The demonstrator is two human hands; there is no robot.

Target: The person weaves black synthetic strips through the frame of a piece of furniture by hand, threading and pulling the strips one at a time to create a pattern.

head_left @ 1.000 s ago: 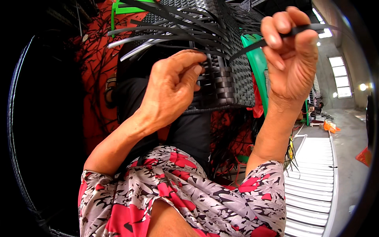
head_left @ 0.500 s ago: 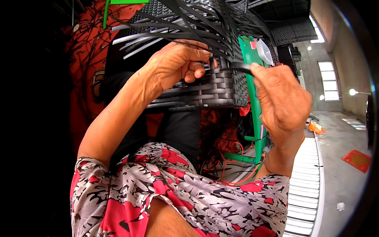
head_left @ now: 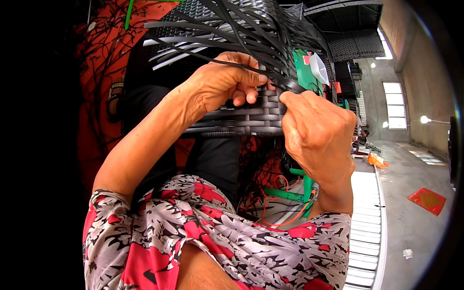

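A woven black wicker piece (head_left: 247,115) made of flat plastic strips lies over my lap, its corner toward the right. Many loose black strips (head_left: 188,42) stick out from it to the left, some showing pale undersides. My left hand (head_left: 227,79) is closed at the weave, thumb and forefinger pinching a strip, with a fingertip poking through beside the thumb. Close by on the right, my right hand (head_left: 319,118) is closed with its fingertips at the wicker's corner, gripping a black strip (head_left: 292,86) that bends over the edge. The strip's end is hidden by the fingers.
Behind the right hand stands a green frame (head_left: 303,75) with a white scoop-like container (head_left: 318,68). An orange hose (head_left: 278,224) curls below it. Strip scraps lie on the red floor covering (head_left: 104,72). More black wicker furniture (head_left: 350,46) stands at the back right.
My right hand has moved left and slightly down to the wicker's corner, so the strip it held stretched out is now bent close to the weave. My left hand stays nearly in place.
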